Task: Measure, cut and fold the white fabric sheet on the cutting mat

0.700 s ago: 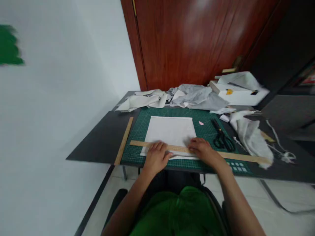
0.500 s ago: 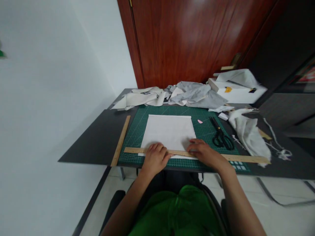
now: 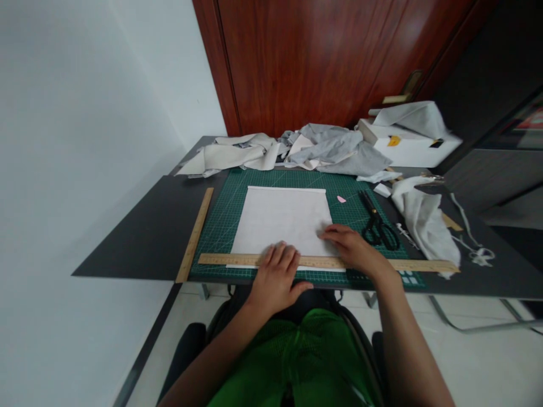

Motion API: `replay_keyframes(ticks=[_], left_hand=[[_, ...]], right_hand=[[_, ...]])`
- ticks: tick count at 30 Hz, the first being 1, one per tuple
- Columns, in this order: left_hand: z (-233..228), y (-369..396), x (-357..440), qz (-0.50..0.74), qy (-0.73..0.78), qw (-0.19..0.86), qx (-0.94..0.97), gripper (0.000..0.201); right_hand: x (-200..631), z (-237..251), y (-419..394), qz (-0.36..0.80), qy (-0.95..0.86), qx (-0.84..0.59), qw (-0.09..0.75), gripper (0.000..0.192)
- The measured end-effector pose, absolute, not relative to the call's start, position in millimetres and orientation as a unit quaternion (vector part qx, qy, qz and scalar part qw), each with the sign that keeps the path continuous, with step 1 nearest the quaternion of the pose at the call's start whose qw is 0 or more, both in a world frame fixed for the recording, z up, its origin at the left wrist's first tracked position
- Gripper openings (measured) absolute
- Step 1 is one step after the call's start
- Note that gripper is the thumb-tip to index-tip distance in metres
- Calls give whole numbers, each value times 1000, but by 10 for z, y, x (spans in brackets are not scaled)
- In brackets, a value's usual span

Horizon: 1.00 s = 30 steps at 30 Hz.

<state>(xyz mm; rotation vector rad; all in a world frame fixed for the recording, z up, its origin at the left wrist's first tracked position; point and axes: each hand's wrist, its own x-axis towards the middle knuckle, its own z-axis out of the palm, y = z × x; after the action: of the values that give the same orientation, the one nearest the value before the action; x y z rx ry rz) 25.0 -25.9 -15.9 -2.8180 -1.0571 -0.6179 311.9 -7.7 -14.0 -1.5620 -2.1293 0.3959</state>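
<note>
Wooden ruler [image 3: 319, 262], markings too small to read, left hand [image 3: 275, 280] flat on it, right hand [image 3: 348, 245] half-open

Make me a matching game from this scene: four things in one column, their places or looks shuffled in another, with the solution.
1. left hand
2. scissors
3. white box
4. pink scrap

A. at the back right, pale cloth on top
B. small, on the green mat
C. across the long ruler
D. black, right of the white sheet

Pairs: 1-C, 2-D, 3-A, 4-B
</note>
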Motion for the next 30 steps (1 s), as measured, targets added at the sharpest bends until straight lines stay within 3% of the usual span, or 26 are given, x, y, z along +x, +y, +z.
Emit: replay_keyframes(ticks=[3,15,24,30], left_hand=[[-271,-343,339,-212,-332,61,-917,80],[-371,-425,370,-223,-315,66,-920,68],[-255,-631,370,-142,-264,77,-951,77],[-134,-691,346,-127,-244,80,-958,76]], right_hand=[[3121,-152,-66,148,-769,-577,232,43],[3159,-160,-27,165,-764,-568,256,37],[3236,-354,-9,140,-777,-547,279,35],[3047,-190,-87,71,-760,-617,193,36]])
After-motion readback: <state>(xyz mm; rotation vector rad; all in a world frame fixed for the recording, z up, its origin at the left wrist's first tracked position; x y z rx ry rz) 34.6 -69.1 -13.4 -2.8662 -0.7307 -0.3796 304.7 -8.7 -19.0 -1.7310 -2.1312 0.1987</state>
